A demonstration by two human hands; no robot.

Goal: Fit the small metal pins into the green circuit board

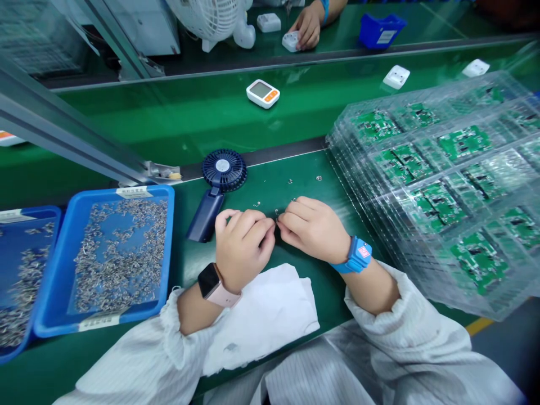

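Observation:
Both hands meet at the middle of the green work surface. My left hand [245, 243], with a watch at its wrist, is closed in a pinch. My right hand [314, 228], wearing a blue wrist strap [358, 256], is pinched against it. Between the fingertips a tiny metal piece [277, 212] shows; which hand grips it is hard to tell. Just beyond the hands lie small metal pieces [257, 204], [319, 178] apart from each other. Under the forearms is a white cloth [276, 315].
Blue trays [169, 247] of small metal parts stand left, beside a dark handheld fan [205, 216]. Stacked clear trays [379, 225] with circuit boards fill the right. Beyond the ledge lies a white-orange device [263, 94]. Another person's hand [307, 28] holds a white part across the line.

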